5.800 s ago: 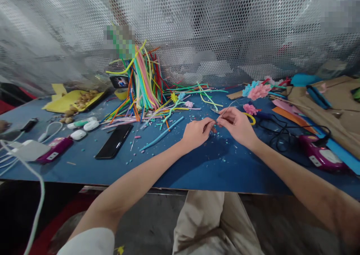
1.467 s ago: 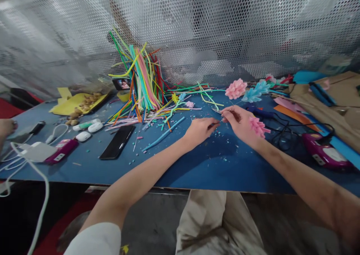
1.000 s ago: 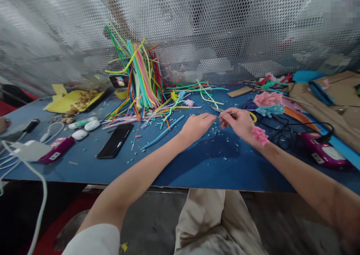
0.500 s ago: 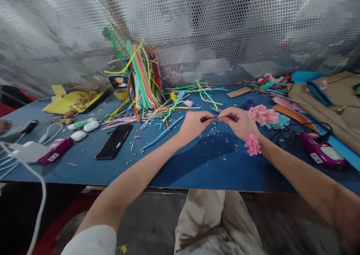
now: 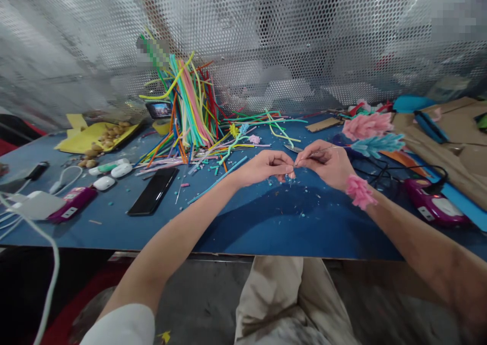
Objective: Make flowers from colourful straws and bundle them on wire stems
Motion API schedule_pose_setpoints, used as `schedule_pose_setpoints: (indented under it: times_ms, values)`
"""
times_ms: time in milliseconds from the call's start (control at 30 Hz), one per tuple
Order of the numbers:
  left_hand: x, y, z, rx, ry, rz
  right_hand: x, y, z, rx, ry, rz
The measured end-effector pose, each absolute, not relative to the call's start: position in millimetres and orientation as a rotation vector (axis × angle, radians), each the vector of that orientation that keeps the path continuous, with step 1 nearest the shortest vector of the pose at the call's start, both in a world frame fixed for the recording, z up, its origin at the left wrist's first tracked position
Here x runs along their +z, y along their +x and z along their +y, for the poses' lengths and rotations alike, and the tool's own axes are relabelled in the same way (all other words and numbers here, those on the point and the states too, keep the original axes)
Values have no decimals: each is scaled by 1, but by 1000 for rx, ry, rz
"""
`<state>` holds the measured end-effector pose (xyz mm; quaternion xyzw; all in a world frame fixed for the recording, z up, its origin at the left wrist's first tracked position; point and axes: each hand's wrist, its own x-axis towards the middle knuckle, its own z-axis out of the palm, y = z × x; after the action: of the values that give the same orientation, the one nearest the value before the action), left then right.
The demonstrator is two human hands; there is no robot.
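Over the blue tabletop [image 5: 262, 228], my two hands meet fingertip to fingertip. My right hand [image 5: 327, 163] is closed on the thin stems of a bunch of pipe-cleaner flowers. A pink bloom [image 5: 367, 127] and a light blue bloom [image 5: 376, 145] stick out to its right, and a smaller pink bloom [image 5: 360, 192] hangs by the wrist. My left hand [image 5: 266, 166] pinches the thin wire end of the stems; a bit of wire [image 5: 291, 179] points down below its fingertips. Just behind the fingers lie scissors [image 5: 292, 148], partly hidden.
Behind my left hand stands a big bundle of coloured pipe cleaners [image 5: 192, 106]. A black phone [image 5: 152, 192] lies left, near a purple power strip [image 5: 74, 204] with white cables. Another purple power strip [image 5: 433, 203] and brown paper [image 5: 449, 152] are right. A perforated metal sheet [image 5: 243, 40] rises behind.
The flowers have swung up and to the right as my right hand turned. My left fingers have shifted their pinch, and a wire end now shows below them.
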<state>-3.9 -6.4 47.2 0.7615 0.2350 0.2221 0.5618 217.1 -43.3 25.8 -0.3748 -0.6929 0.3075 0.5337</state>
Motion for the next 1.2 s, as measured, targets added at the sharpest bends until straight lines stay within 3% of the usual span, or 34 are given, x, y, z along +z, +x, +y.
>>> schedule_pose_setpoints:
  times_ms: [267,367,567,767,867,1000,1100,1200]
  values:
    - [34,-6,-4,950,2832,737,16,209,-36,816,-1018,-1368]
    - [26,-6,-2,1029,2961,764,12,207,-34,862,-978,-1346]
    - [35,-1,-9,987,2428,815,13,210,-34,950,-808,-1379]
    - [46,-1,-6,615,1473,838,20,211,-42,974,-701,-1448]
    - [45,0,-3,486,1313,857,22,209,-45,952,-707,-1472]
    - [46,0,-5,789,1694,932,21,208,-43,927,-780,-1391]
    - [43,-3,-4,1236,2259,1022,18,208,-38,895,-867,-1309]
    - [37,-8,0,1404,2861,860,15,209,-35,914,-909,-1270]
